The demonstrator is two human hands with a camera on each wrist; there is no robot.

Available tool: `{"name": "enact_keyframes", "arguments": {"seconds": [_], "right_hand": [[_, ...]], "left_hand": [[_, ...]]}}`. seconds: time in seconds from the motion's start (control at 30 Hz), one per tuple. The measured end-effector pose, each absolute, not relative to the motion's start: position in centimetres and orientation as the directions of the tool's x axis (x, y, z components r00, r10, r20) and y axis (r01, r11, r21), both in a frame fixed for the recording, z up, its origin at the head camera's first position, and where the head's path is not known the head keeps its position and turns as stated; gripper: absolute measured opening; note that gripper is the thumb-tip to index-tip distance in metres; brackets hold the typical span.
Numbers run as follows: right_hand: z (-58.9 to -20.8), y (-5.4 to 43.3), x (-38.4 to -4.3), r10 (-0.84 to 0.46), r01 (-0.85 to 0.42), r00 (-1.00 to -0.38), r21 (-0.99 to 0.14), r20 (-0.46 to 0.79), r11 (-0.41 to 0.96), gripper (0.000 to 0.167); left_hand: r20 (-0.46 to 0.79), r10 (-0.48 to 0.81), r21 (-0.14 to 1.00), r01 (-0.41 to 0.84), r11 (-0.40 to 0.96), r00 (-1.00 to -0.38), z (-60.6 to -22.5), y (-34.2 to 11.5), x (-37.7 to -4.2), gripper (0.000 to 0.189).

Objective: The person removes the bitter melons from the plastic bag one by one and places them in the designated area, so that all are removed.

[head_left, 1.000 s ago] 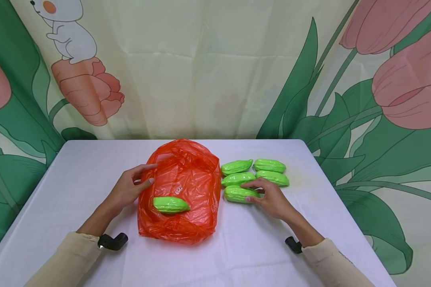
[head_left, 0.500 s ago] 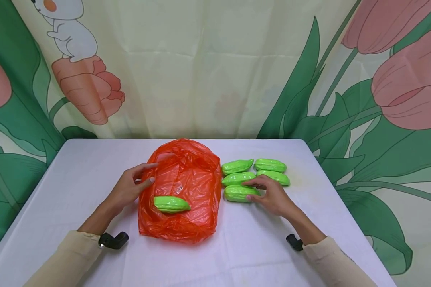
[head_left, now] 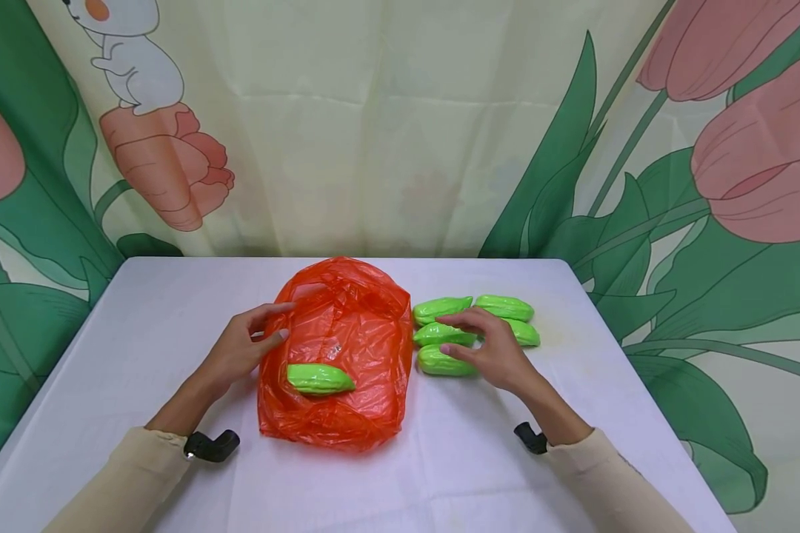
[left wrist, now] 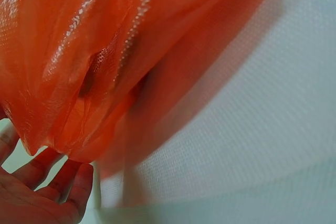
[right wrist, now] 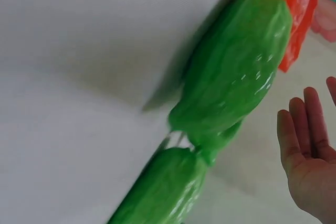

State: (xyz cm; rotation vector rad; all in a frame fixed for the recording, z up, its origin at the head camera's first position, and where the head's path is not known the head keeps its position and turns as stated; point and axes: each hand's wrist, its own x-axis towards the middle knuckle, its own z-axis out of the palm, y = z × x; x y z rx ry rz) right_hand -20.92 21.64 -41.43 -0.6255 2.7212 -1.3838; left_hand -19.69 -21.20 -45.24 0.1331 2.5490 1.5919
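Observation:
A red plastic bag lies with its mouth spread on the white table, and a glossy green ridged gourd is inside it. My left hand touches the bag's left rim; in the left wrist view its loosely bent fingers meet the gathered plastic. Several similar gourds lie just right of the bag. Over the front gourd and the middle gourd hovers my right hand, thumb and fingers apart and holding nothing. The right wrist view shows its fingers spread away from a large gourd.
Behind the middle one lies a back left gourd. A back right gourd and another gourd, partly hidden by the right hand, form the outer column. Beyond the white table hangs a printed curtain.
My right hand has come off the front gourd, its thumb and fingers now wider apart, shifting slightly back and left. The gourds, bag and left hand stay in place.

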Motion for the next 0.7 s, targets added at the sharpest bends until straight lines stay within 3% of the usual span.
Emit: {"name": "enact_keyframes", "arguments": {"seconds": [0.27, 0.7], "right_hand": [[-40.9, 17.7, -21.3, -0.446, -0.406, -0.872, -0.811, 0.204, 0.421, 0.048], [-40.7, 10.9, -20.6, -0.571, -0.451, -0.803, -0.801, 0.172, 0.393, 0.05]], "left_hand": [[-0.072, 0.143, 0.905, -0.004, 0.425, -0.987, -45.2, -21.1, -19.7, 0.056], [-0.07, 0.143, 0.904, -0.002, 0.428, -0.987, -45.3, -21.1, -19.6, 0.056]]}}
